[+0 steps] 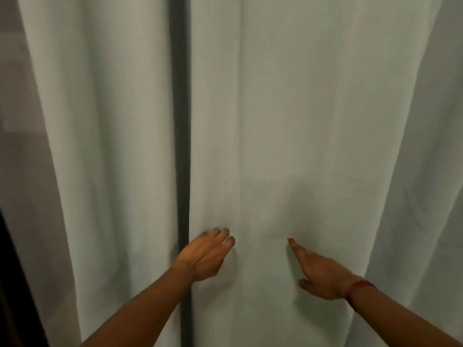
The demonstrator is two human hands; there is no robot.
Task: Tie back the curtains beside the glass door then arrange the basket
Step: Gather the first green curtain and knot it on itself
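1. Right curtain panel [288, 121]: pale grey-green cloth that fills the view from the centre to your right and hangs straight down in long soft folds. Both of your hands are on it, low in the view.
2. Left curtain panel [112, 121]: same cloth, hanging just beside the first. The two inner edges are apart.
3. Sheer strip [22, 146]: darker, see-through fabric at your far left, outside the left curtain panel. A dark frame edge [10, 284] shows below it in the corner.
4. Dark gap [181, 121]: a narrow vertical band between the two panels, running from top to bottom.
5. Left hand [205, 254]: back of the hand up, at the inner edge of the right curtain panel, just beside the dark gap. The fingers are curled, with the tips against the cloth, which puckers slightly there. You cannot tell whether a fold is pinched.
6. Right hand [323, 274]: fingers straight and together, pointing up and inward with the tips touching the cloth. The thumb is spread low and the hand holds nothing. It is near the left hand, not touching it.
7. Red wrist band [360, 288]: a thin band round your right wrist.
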